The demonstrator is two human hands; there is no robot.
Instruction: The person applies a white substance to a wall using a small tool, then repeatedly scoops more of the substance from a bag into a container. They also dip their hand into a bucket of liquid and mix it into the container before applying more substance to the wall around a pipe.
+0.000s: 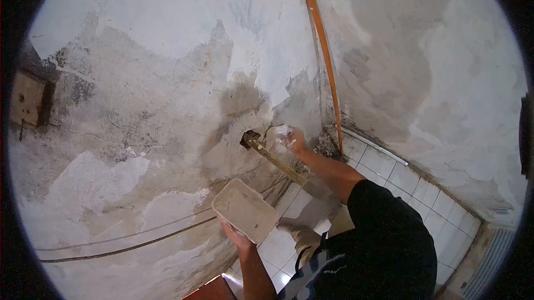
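Note:
My left hand (238, 234) grips a rectangular plastic tub (245, 211) from below. Its inside is coated with a beige, plaster-like material. Up against the wall, my right hand (296, 139) is closed around a flat, pale scraper (275, 137), with white smears on the fingers. The scraper's exact shape is partly hidden by the hand. Just left of it, a wooden bar (278, 162) sticks out of a dark hole (250, 138) in the wall. Damp grey patches surround the hole.
An orange strip (325, 49) stands along the wall corner. White floor tiles (400, 180) lie below right. A wooden box (30, 97) is fixed at the far left. A dark cable (128, 250) runs along the lower wall. A red-brown object (211, 290) sits at the bottom edge.

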